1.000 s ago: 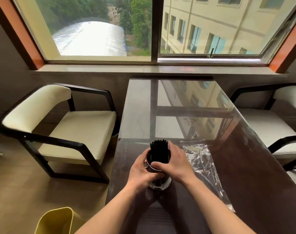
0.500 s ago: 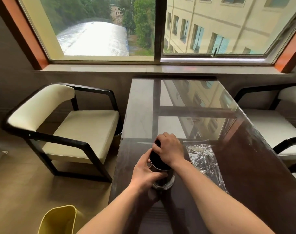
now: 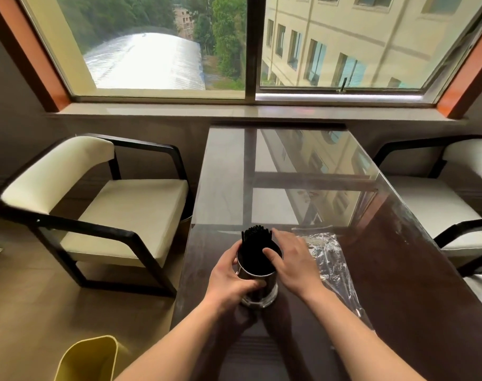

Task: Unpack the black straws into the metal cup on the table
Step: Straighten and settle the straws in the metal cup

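A bundle of black straws (image 3: 255, 243) stands upright inside the metal cup (image 3: 257, 284) on the near part of the glossy dark table (image 3: 399, 298). My left hand (image 3: 230, 273) wraps around the cup's left side and front. My right hand (image 3: 292, 259) rests against the cup's right rim with the fingers spread, the thumb touching the straws. The lower part of the straws is hidden inside the cup.
A crumpled clear plastic wrapper (image 3: 330, 259) lies on the table just right of the cup. Cream-cushioned black-framed chairs stand on the left (image 3: 97, 204) and right (image 3: 440, 204). A yellow bin (image 3: 88, 358) sits at the lower left. A window sill runs behind the table.
My right hand was pressing down on top of the straws half a second ago; it has come off to the right, and the straw tops show again. The left hand stays on the cup.
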